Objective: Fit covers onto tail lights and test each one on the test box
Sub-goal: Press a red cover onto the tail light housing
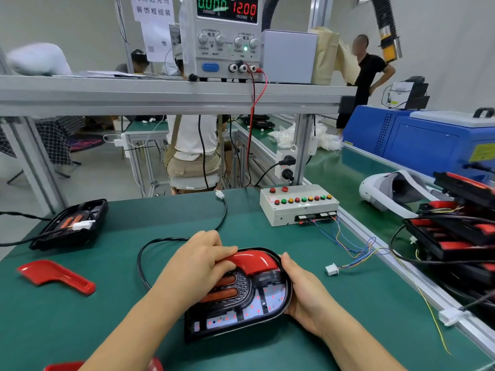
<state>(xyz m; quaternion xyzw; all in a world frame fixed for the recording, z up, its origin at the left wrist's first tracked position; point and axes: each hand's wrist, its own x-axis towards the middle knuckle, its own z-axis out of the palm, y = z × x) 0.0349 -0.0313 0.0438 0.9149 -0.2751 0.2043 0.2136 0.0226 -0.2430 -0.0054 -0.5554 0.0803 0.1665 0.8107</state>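
While the left hand (203, 253) curls its fingers over the left end of the red cover (254, 259) and bears down on it, the right hand (302, 293) grips the right rim of the tail light (241, 303), thumb on the upper edge, steadying the housing. The tail light lies face up on the counter (160, 215), about midway along its near edge. The cover sits over the upper arc of the housing; whether its left end is fully home cannot be told under the fingers. Assessment: cover fitting is in hand, testing not yet begun. To do it well, the cover should be lined up with the housing's curved rim before force goes on, then pressed evenly along the arc from one end to the other. The right hand should hold the housing flat so it neither rocks nor slides. Fingers should keep off the exposed board below the cover. The test box (297, 204) stands at the far right corner of the counter, and its white lead connector (331, 269) lies loose between box and tail light. The tail light's own plug (220, 194) rests near the far edge, unconnected. A second red cover (53, 275) lies near the left edge.
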